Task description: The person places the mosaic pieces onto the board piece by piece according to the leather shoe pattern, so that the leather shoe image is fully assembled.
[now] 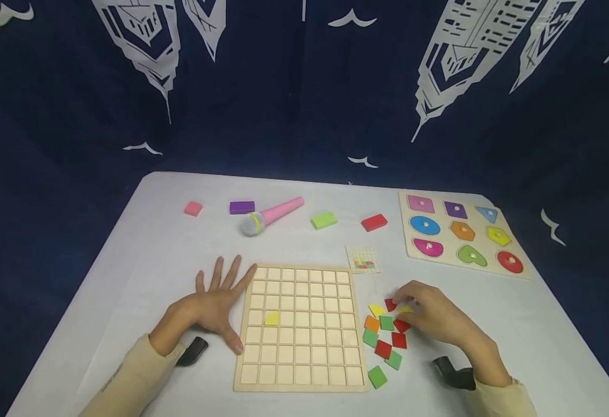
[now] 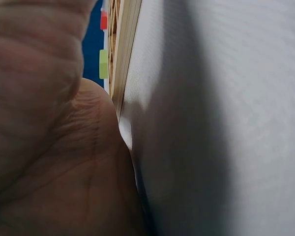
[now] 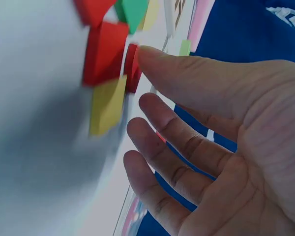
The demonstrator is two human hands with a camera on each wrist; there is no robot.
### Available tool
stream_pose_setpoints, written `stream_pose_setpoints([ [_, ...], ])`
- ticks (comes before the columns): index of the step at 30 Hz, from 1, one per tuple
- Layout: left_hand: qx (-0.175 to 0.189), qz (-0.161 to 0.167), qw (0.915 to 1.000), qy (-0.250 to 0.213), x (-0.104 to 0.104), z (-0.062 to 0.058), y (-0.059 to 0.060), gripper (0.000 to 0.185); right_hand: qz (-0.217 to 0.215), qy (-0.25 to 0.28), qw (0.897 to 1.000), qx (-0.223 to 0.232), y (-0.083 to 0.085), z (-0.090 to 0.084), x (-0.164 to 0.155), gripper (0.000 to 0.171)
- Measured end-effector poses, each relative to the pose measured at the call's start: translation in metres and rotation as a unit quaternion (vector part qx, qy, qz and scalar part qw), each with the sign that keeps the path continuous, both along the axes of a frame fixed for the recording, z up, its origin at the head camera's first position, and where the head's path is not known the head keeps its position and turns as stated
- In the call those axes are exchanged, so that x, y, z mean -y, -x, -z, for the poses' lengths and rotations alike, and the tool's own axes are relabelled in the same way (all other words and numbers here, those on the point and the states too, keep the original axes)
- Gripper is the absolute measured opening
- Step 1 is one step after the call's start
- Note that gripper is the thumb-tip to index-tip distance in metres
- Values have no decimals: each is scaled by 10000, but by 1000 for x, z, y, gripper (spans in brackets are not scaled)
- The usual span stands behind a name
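A wooden grid board (image 1: 301, 383) lies flat, with one yellow quarter-round tile (image 1: 271, 318) in a cell at its left side. My left hand (image 1: 216, 307) spreads its fingers along the board's left edge, thumb and index finger touching the frame. Beside the board's right edge lies a loose group of red, green, orange and yellow tiles. My right hand (image 1: 437, 313) reaches over them, its index fingertip at a red tile (image 1: 390, 304). Its thumb stands apart from that fingertip, near a yellow tile (image 1: 406, 310). The right wrist view shows the other fingers loosely bent, holding nothing.
Behind the board lie a pink microphone (image 1: 278, 212), a purple block (image 1: 242, 207), a pink block (image 1: 193, 208), a green block (image 1: 324, 220) and a red block (image 1: 374, 222). A small pattern card (image 1: 363, 255) sits at the board's upper right; a shape puzzle (image 1: 452, 260) lies farther right.
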State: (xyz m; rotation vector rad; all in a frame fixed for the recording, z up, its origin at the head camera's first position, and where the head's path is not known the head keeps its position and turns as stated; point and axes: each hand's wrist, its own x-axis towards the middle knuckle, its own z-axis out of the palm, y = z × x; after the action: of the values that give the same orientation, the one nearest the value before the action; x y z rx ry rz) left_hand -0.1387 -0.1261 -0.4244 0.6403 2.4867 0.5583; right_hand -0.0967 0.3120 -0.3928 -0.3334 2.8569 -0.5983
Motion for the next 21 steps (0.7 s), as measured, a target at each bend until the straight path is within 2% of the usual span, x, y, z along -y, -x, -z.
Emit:
stream_pose_setpoints([
  [5, 15, 15, 10000, -6, -3, -3, -1, 162, 172, -83, 9998, 108, -5, 2, -13, 28],
  [8, 16, 1, 10000, -4, -3, -4, -2, 161, 67, 10, 9999, 116, -5, 4, -14, 26],
  [12, -22, -14, 10000, 45, -3, -5, -3, 162, -218, 176, 9996, 42, -1, 7, -8, 22],
  [17, -44, -26, 10000, 42, -3, -4, -2, 162, -352, 144, 9992, -131, 8, 8, 5, 21],
  [21, -38, 11, 10000, 44, -3, -3, -1, 162, -386, 104, 9992, -21, 13, 10, 16, 25],
])
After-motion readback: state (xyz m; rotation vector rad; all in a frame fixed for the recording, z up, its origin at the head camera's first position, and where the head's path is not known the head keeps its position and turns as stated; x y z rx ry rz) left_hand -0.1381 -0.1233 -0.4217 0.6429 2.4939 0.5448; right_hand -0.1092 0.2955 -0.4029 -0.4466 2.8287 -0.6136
